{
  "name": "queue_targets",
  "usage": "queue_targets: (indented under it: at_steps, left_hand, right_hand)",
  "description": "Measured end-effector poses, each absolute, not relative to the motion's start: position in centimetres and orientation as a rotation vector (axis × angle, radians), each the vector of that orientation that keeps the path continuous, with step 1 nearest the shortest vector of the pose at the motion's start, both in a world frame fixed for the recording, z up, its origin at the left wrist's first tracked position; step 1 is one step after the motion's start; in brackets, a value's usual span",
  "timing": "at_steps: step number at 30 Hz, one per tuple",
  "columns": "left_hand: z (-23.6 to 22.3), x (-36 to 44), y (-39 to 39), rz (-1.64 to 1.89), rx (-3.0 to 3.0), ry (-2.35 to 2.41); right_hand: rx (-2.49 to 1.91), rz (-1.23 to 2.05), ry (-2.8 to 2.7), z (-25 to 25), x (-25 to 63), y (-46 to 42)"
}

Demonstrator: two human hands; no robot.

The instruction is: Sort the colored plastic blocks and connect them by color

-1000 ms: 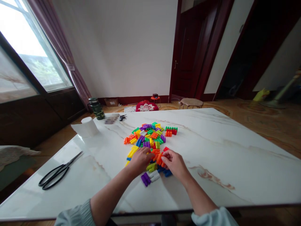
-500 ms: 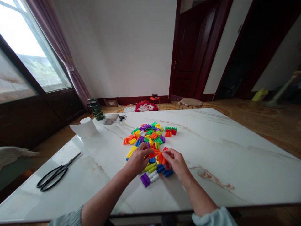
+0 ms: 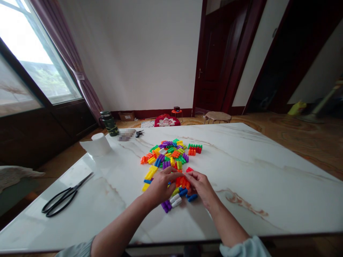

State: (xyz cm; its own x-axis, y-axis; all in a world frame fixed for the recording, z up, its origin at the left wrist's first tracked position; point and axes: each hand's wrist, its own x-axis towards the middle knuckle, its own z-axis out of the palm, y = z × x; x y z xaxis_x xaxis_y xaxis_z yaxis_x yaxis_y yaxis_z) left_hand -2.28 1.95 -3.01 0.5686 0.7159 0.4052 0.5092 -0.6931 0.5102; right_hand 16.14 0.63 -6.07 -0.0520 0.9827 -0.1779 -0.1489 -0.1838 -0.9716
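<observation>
Both of my hands meet over the near part of a heap of colourful plastic building blocks (image 3: 170, 153). Between them is a cluster of orange building blocks (image 3: 183, 181). My left hand (image 3: 164, 182) is closed with its fingertips on the left and top of this cluster. From the other side my right hand (image 3: 199, 182) pinches it, thumb and forefinger near the left hand's fingertips. White blocks (image 3: 176, 200), purple blocks (image 3: 166, 206) and blue blocks (image 3: 192, 197) lie just below the hands. Yellow blocks (image 3: 150, 172) lie left of them. My fingers partly cover the orange cluster.
Black-handled scissors (image 3: 66, 195) lie on the left of the marble-patterned table (image 3: 268, 171). A white paper roll (image 3: 99, 144), a camouflage flask (image 3: 109, 124) and small dark pliers (image 3: 138, 134) are at the back left. Joined green and red blocks (image 3: 195, 148) sit right of the heap.
My left hand has moved right and slightly down, closing in on my right hand, so its fingers now reach over the orange blocks. My right hand stays nearly in place.
</observation>
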Motion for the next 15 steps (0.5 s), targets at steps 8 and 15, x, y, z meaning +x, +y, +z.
queue_targets:
  at_steps: [8,15]
  left_hand:
    - [-3.75,-2.27,2.29,0.899,2.489,0.937]
    - [-4.02,-2.12,2.35,0.892,2.381,0.986]
  right_hand:
    - [-1.162,1.582,-0.951,-6.22,15.88,0.64]
    - [-1.136,1.613,-0.889,-6.01,15.77,0.6]
